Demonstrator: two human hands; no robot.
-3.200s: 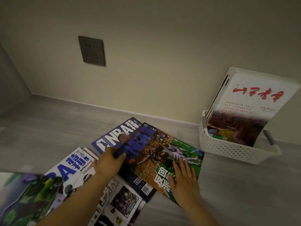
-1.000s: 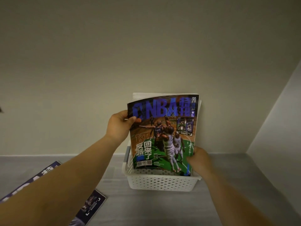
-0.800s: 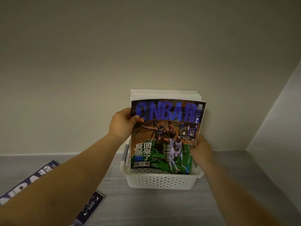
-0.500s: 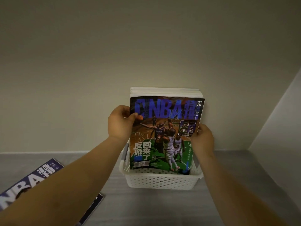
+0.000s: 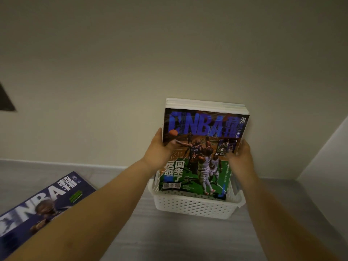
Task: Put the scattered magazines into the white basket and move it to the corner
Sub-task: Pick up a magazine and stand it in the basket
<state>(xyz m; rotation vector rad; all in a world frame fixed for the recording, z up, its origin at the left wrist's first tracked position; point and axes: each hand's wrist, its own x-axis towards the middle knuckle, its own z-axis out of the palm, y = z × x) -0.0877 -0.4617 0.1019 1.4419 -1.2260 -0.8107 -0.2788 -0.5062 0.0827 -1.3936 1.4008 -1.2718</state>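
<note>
A white perforated basket [image 5: 195,206] stands on the grey floor against the wall. Several magazines stand upright in it, leaning on the wall. The front one is an NBA magazine [image 5: 199,147] with a green court cover, its lower edge inside the basket. My left hand [image 5: 160,147] grips its left edge, thumb on the cover. My right hand [image 5: 241,155] holds its right edge. A blue NBA magazine [image 5: 43,200] lies flat on the floor at the lower left, partly hidden by my left forearm.
The beige wall rises behind the basket. A side wall [image 5: 323,151] meets it at the right, forming a corner. A dark wall plate [image 5: 5,98] shows at the left edge. Grey floor lies in front of the basket.
The magazine came off the floor pile into both hands, went down into the basket and now leans back on the stack. My right hand slid up its right edge.
</note>
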